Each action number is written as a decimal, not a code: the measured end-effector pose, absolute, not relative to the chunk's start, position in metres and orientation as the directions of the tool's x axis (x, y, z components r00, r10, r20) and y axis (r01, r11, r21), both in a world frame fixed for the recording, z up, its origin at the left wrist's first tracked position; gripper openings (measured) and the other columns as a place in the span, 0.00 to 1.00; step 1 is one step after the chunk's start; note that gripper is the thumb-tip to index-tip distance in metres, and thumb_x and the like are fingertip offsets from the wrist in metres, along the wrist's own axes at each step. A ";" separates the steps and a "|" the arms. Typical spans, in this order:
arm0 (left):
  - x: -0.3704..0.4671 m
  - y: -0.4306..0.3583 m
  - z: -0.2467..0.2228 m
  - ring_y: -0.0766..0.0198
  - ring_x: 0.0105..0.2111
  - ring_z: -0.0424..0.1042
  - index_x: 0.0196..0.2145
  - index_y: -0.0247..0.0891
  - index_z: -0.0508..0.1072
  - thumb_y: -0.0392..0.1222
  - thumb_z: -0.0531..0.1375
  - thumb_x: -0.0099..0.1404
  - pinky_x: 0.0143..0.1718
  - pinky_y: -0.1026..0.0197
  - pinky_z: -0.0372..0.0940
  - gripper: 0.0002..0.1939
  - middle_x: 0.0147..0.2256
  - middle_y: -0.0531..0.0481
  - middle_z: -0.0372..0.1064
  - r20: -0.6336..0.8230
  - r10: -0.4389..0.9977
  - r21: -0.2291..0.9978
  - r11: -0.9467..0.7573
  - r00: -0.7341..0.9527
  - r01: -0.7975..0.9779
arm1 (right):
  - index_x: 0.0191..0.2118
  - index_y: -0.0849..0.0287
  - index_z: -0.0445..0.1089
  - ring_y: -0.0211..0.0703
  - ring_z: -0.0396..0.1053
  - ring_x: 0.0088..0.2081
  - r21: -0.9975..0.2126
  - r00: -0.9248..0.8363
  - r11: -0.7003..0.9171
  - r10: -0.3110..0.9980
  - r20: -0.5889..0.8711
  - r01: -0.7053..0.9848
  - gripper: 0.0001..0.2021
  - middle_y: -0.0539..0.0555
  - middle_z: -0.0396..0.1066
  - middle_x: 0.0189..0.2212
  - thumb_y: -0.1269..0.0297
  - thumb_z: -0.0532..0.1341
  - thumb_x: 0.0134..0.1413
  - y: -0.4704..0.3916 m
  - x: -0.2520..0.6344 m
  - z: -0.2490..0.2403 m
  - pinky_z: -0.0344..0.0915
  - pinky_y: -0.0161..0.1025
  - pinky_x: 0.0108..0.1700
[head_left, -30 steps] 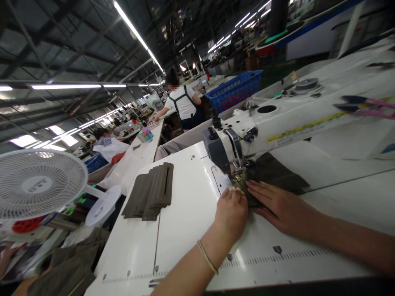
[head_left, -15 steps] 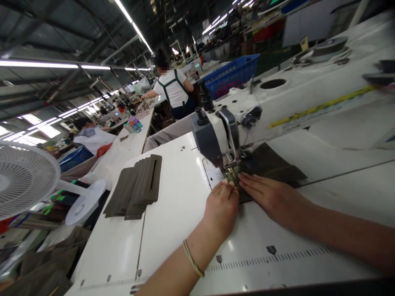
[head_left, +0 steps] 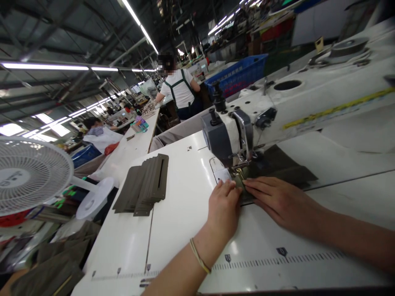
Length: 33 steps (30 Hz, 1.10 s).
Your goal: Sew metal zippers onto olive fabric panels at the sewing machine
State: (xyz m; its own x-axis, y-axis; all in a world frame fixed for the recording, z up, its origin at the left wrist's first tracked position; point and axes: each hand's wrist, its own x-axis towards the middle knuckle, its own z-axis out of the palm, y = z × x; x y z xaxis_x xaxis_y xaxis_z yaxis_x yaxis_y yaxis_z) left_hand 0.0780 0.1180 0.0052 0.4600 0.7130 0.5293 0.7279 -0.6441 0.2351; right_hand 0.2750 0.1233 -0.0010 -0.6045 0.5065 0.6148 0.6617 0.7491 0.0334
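A dark olive fabric piece lies under the needle end of a white sewing machine. A small brass-coloured metal part, perhaps a zipper end or a guide, shows by the presser foot. My left hand, a thin band at its wrist, has its fingers curled in and closed on the fabric's near left edge; the fingertips are partly hidden. To the right of the needle, my right hand lies flat on the fabric with fingers stretched out together. Both hands are just in front of the presser foot.
Left on the white table lies a fanned stack of olive fabric pieces. A white fan stands beyond the table's left edge. More dark fabric is heaped below it. Behind the machine are a co-worker and a blue crate.
The whole view has shifted slightly, so everything appears further right. Both hands keep nearly the same place by the needle, and the fabric under them has barely moved.
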 end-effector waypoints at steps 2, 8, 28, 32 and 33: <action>0.078 0.119 0.003 0.57 0.46 0.75 0.41 0.37 0.75 0.31 0.57 0.67 0.56 0.48 0.68 0.08 0.44 0.44 0.75 0.551 0.663 0.166 -0.682 0.506 0.712 | 0.45 0.65 0.75 0.48 0.73 0.44 0.030 -0.610 0.766 0.487 0.625 0.642 0.16 0.61 0.75 0.44 0.75 0.50 0.60 0.123 0.274 -0.001 0.73 0.46 0.47; 0.076 0.126 0.008 0.59 0.45 0.76 0.40 0.35 0.76 0.34 0.53 0.71 0.53 0.52 0.70 0.10 0.43 0.43 0.76 0.542 0.594 0.068 -0.736 0.594 0.674 | 0.45 0.68 0.75 0.48 0.74 0.44 0.022 -0.606 0.768 0.488 0.628 0.641 0.17 0.62 0.76 0.44 0.76 0.50 0.59 0.125 0.273 -0.002 0.74 0.46 0.46; 0.071 0.145 0.015 0.56 0.47 0.74 0.43 0.34 0.73 0.34 0.53 0.69 0.58 0.48 0.64 0.10 0.45 0.41 0.75 0.471 0.594 0.047 -0.755 0.652 0.654 | 0.45 0.69 0.74 0.48 0.74 0.44 0.049 -0.581 0.729 0.501 0.641 0.683 0.17 0.62 0.75 0.45 0.75 0.49 0.61 0.141 0.268 0.003 0.74 0.43 0.47; 0.070 0.133 0.013 0.48 0.55 0.68 0.46 0.34 0.72 0.40 0.56 0.69 0.61 0.37 0.56 0.11 0.51 0.40 0.72 0.431 0.674 0.094 -0.695 0.600 0.713 | 0.44 0.69 0.75 0.49 0.75 0.43 0.121 -0.597 0.714 0.465 0.654 0.690 0.16 0.62 0.76 0.44 0.74 0.49 0.62 0.139 0.270 -0.003 0.75 0.45 0.46; 0.070 0.131 0.012 0.48 0.55 0.68 0.46 0.35 0.72 0.40 0.56 0.69 0.62 0.36 0.55 0.10 0.51 0.41 0.72 0.436 0.683 0.106 -0.686 0.586 0.720 | 0.43 0.69 0.75 0.49 0.75 0.43 0.142 -0.608 0.715 0.452 0.653 0.684 0.17 0.62 0.76 0.44 0.75 0.49 0.62 0.139 0.271 -0.006 0.75 0.45 0.46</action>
State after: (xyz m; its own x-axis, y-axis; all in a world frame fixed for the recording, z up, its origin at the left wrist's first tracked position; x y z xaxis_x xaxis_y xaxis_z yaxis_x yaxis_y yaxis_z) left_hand 0.0699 0.1309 0.0122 0.5864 0.6826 0.4361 0.7197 -0.6861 0.1062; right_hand 0.2706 0.1394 -0.0057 -0.6078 0.4518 0.6530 0.6844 0.7151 0.1422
